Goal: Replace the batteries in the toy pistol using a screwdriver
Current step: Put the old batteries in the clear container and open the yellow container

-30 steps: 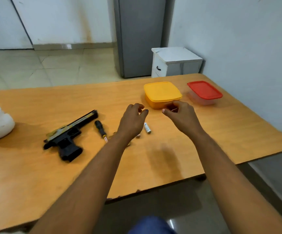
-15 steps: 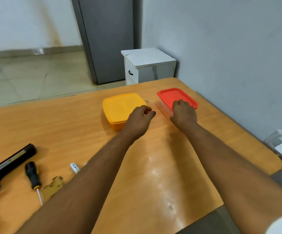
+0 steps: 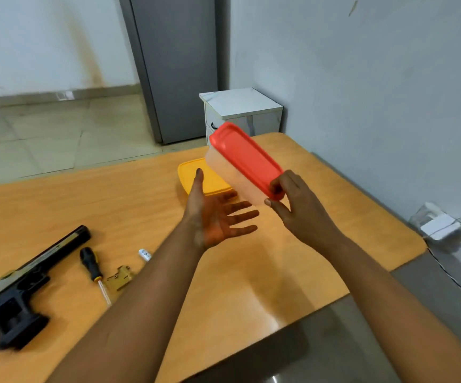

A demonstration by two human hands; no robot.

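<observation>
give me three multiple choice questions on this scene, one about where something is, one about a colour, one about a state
1. Where does the screwdriver lie?
A. inside the yellow box
B. on the table between the toy pistol and the small brass cover
C. in the left hand

2. What colour is the lid of the box in the right hand?
A. red
B. green
C. blue

3. How is the left hand?
A. gripping the pistol
B. curled round a battery
C. open, palm up, fingers spread

Answers:
1 B: it rests on the table, with the toy pistol on one side and the brass cover on the other.
2 A: the red-lidded box is held tilted above the table.
3 C: its fingers are straight and hold nothing.
</observation>
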